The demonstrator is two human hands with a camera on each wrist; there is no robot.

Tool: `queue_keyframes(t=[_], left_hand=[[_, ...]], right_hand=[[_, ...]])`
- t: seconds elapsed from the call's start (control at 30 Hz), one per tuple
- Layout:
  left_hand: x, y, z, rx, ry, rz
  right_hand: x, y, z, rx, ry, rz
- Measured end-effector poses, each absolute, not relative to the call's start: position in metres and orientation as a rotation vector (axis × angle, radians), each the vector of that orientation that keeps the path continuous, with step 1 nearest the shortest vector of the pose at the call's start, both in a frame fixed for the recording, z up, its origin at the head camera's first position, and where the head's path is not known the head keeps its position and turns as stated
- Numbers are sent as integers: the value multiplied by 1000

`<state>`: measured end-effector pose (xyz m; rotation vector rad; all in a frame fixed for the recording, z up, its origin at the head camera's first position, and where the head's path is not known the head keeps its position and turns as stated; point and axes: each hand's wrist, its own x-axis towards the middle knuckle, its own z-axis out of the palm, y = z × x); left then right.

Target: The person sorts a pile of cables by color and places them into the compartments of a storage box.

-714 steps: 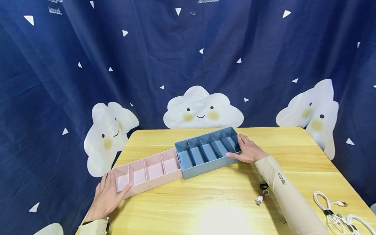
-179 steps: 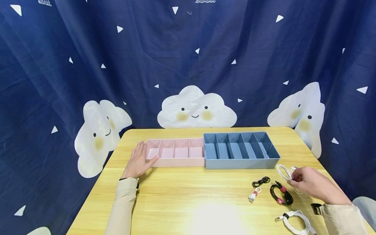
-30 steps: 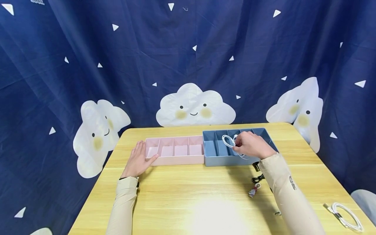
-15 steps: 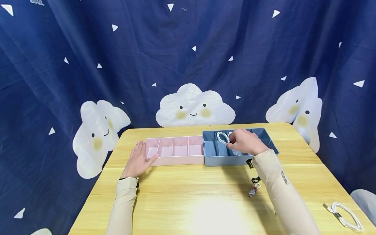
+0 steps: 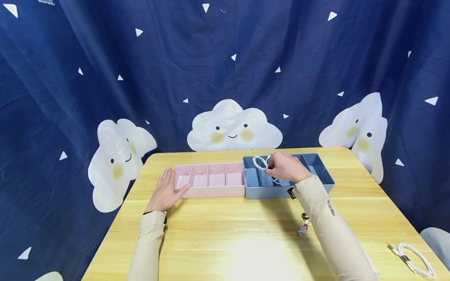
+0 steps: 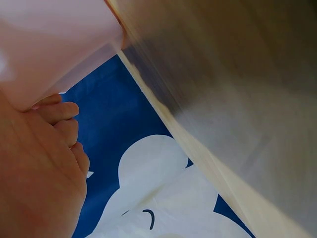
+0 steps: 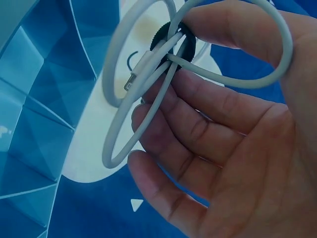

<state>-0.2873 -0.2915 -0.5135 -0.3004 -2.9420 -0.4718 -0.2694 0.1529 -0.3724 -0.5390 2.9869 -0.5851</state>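
My right hand (image 5: 288,167) pinches a coiled white charging cable (image 7: 111,74) between thumb and fingertips, at the black strap (image 7: 190,44) that binds it. Hand and coil hang over the left half of the blue divided box (image 5: 260,193), in the head view. A metal plug shows beside the strap in the right wrist view. At the left end of the pink divided box (image 5: 214,192) rests my left hand (image 5: 164,192), fingers straight along the end wall and thumb at the front rim. The pink compartments hold nothing.
The two boxes stand end to end on the wooden table. A small white cable with a red strap (image 5: 303,229) and a black cable (image 5: 305,216) lie in front of the blue box, partly behind my right arm. Another coiled white cable (image 5: 409,245) lies at the right edge.
Six seconds ago my right hand was at the white cable on the table's right. Over the last second it has carried the coil leftward above the blue box. The left hand stays put.
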Motion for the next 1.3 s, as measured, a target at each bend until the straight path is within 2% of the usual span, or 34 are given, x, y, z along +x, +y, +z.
queue_keyframes(t=[1.3], left_hand=[[-287,-291,-512,-288,-2953,-471]], right_hand=[[-290,114,-375,-591,3000,-544]])
